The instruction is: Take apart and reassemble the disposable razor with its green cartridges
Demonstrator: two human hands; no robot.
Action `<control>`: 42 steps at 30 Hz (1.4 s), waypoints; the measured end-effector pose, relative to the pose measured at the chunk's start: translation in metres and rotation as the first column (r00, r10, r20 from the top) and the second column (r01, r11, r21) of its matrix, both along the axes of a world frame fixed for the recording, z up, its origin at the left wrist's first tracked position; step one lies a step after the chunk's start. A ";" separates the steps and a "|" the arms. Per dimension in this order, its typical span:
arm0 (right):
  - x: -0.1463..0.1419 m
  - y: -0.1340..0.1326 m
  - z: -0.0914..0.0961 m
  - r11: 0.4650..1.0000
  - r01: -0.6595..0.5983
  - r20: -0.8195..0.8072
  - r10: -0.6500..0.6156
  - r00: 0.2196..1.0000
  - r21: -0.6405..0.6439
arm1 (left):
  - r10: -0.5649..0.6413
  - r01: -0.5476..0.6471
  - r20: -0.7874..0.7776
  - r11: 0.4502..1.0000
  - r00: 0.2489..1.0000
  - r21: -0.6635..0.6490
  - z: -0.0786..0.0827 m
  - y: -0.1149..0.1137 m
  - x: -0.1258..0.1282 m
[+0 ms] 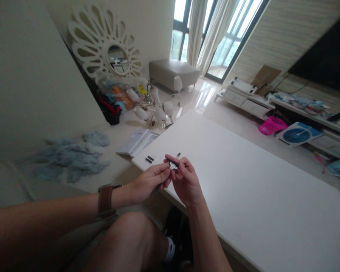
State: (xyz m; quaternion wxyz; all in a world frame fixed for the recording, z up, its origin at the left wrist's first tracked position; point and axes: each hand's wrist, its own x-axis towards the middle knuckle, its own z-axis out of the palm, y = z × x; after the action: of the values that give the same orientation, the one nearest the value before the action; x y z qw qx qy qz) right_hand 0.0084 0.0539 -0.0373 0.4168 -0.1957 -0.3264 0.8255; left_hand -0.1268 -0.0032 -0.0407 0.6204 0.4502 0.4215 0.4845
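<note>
Grasping a small silvery piece [173, 166], left grip [150, 180] and right grip [187, 180], both partly hiding it, outline blurred

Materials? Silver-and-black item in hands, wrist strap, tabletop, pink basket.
Silver-and-black item: bright glints suggest polished metal; black part unclear.
Wrist strap: flat brown band, matte, probably leather.
Tabletop: smooth white, soft sheen, maybe lacquer or laminate.
Pink basket: saturated colour, perforated-looking sides, likely plastic.

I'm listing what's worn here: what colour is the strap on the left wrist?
The strap is brown, seen best in the head view.
</note>
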 end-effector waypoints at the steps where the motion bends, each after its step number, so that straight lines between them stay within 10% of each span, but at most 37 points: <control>1: 0.001 0.000 0.000 1.000 -0.016 -0.008 0.016 1.000 0.003 | -0.005 0.005 0.012 1.000 1.000 -0.002 0.002 -0.001 0.001; 42: -0.007 -0.005 -0.004 0.966 -0.018 -0.181 -0.030 0.983 -0.258 | -0.015 0.018 0.157 1.000 0.988 -0.016 0.007 -0.002 0.001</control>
State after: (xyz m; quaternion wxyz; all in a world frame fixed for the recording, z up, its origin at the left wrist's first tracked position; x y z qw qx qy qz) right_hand 0.0011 0.0484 -0.0410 0.4186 -0.1726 -0.1755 0.8742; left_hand -0.1262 -0.0050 -0.0335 0.6594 0.4087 0.3721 0.5096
